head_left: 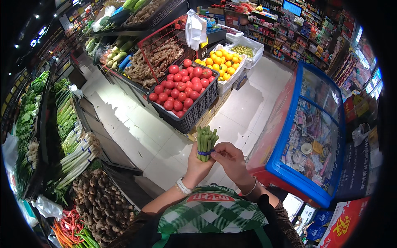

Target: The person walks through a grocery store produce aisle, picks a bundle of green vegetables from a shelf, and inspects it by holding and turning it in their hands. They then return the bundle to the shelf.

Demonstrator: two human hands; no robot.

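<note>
A small bundle of green vegetable stalks (206,139) stands upright before my chest, cut ends up. Around its lower part runs a blue-purple tie (204,153). My left hand (194,166) grips the bundle from the left and below. On the right side, the thumb and fingertips of my right hand (230,159) pinch at the tie. The lower end of the bundle is hidden by my hands and the green checked apron (211,214).
Ahead is a black crate (198,114) of tomatoes, with ginger (155,62) and oranges (221,62) behind. A blue-rimmed chest freezer (279,155) stands at right. Leeks (77,155) and brown taro-like roots (99,204) fill the left shelf. Farther back is a person (244,28).
</note>
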